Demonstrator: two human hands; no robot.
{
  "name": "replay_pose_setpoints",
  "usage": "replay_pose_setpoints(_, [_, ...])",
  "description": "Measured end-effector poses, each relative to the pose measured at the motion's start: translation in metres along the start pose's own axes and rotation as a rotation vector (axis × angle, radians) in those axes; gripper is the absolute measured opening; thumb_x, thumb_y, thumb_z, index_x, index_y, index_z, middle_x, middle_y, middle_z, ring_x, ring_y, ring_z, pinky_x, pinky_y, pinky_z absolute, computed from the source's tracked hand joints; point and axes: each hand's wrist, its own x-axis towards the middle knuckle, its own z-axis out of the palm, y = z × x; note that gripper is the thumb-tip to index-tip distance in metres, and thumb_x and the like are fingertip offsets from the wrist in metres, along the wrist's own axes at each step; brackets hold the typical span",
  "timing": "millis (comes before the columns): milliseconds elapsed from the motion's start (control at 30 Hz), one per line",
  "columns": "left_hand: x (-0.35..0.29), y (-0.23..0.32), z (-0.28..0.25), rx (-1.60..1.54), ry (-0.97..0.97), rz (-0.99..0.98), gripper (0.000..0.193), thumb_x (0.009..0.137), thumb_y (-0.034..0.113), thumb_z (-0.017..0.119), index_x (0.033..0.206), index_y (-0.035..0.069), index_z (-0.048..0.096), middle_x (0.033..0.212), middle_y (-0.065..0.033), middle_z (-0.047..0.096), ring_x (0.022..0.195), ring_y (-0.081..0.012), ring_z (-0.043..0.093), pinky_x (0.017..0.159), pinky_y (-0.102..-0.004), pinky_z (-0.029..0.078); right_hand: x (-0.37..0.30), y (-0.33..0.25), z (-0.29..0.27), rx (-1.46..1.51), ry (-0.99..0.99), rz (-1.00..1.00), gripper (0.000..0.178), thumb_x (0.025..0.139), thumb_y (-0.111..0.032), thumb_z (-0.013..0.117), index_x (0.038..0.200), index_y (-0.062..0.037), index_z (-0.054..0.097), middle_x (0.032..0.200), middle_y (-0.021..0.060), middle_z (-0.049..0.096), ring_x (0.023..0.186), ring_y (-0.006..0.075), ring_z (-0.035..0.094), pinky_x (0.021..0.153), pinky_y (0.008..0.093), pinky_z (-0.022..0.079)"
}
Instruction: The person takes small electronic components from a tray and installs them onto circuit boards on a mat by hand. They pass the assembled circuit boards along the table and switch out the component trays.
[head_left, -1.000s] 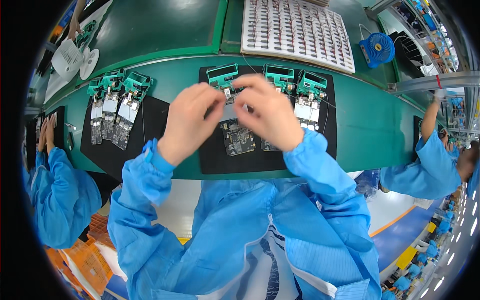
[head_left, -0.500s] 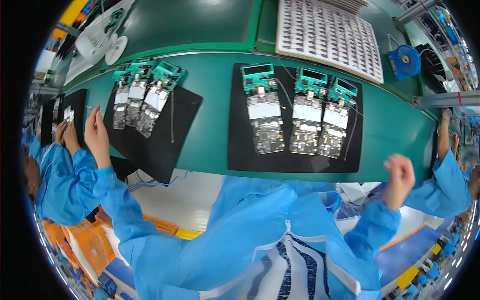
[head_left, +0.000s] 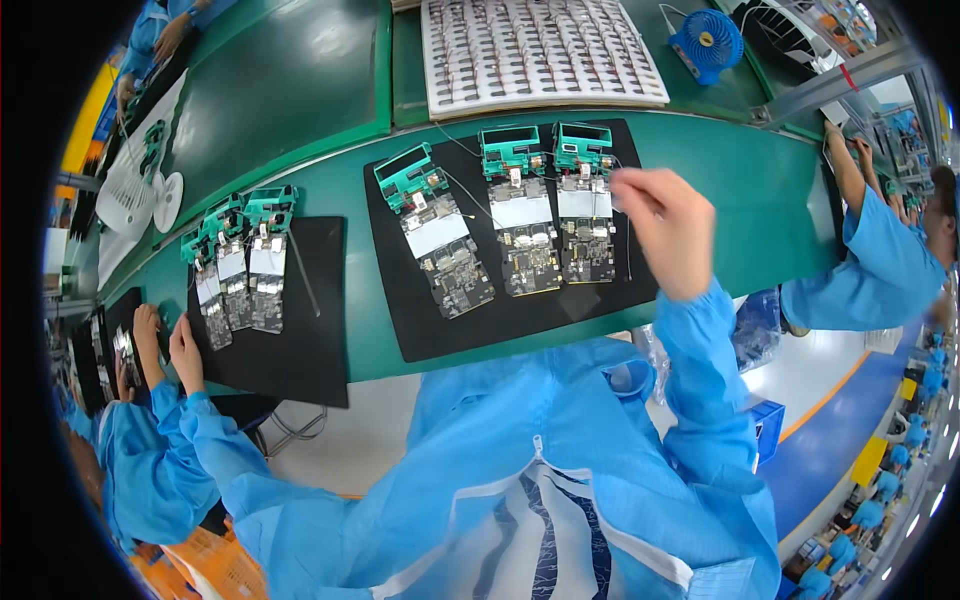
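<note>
We have our right hand (head_left: 672, 232) at the right edge of the right mat (head_left: 410, 325), thumb and forefinger drawn close together beside the upper end of the nearest board (head_left: 587, 245); we cannot tell whether they pinch anything or touch it. That board lies on the mat next to a middle board (head_left: 526, 245) and, farther left, a tilted board (head_left: 458, 265), each with a green frame at its top end. Our left hand (head_left: 184, 355) is at the left edge of the left mat (head_left: 315, 345), near three fanned boards (head_left: 232, 285); it shows too small for us to tell its grip. Beyond the right mat we see a white tray (head_left: 550, 101) and a blue fan (head_left: 708, 45).
</note>
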Motion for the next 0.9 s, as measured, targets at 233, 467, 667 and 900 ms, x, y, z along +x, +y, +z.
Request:
replay_pose_setpoints(233, [-0.026, 0.085, 0.014, -0.226, -0.059, 0.005, 0.038, 0.101, 0.023, 0.053, 0.127, -0.003, 0.059, 0.117, -0.0128, 0.067, 0.106, -0.0152, 0.059, 0.093, -0.0272, 0.044, 0.043, 0.019, 0.045, -0.299, -0.108, -0.057, 0.01, 0.078, -0.013, 0.071, 0.082, -0.0034, 0.071, 0.08, 0.016, 0.066, 0.076, 0.0353, 0.064, 0.068, 0.0435, 0.051])
replay_pose_setpoints(467, [-0.04, 0.092, 0.017, -0.276, -0.066, 0.023, 0.038, 0.101, 0.023, 0.052, 0.127, -0.004, 0.059, 0.119, -0.0123, 0.066, 0.105, -0.0128, 0.058, 0.092, -0.0255, 0.044, 0.05, 0.014, 0.063, -0.688, -0.125, -0.132, 0.012, 0.082, -0.013, 0.067, 0.076, -0.0029, 0.063, 0.077, 0.0147, 0.063, 0.073, 0.0361, 0.063, 0.064, 0.0465, 0.05])
replay_pose_setpoints(667, [-0.04, 0.087, 0.016, -0.264, -0.067, 0.032, 0.04, 0.102, 0.023, 0.051, 0.13, -0.005, 0.056, 0.126, -0.0142, 0.062, 0.114, -0.0158, 0.056, 0.099, -0.0266, 0.04, 0.034, 0.016, 0.069, -0.686, -0.046, -0.088, 0.007, 0.081, -0.007, 0.064, 0.081, -0.0017, 0.059, 0.083, 0.0152, 0.061, 0.072, 0.0353, 0.065, 0.061, 0.0441, 0.053])
replay_pose_setpoints(900, [-0.042, 0.094, 0.022, -0.282, -0.018, 0.052, 0.037, 0.102, 0.019, 0.049, 0.128, -0.006, 0.057, 0.122, -0.0126, 0.065, 0.11, -0.0145, 0.057, 0.096, -0.0265, 0.042, 0.045, 0.029, 0.061, -0.346, -0.025, -0.036, 0.013, 0.077, -0.009, 0.066, 0.073, 0.0024, 0.062, 0.076, 0.0177, 0.066, 0.066, 0.0322, 0.067, 0.06, 0.0376, 0.055])
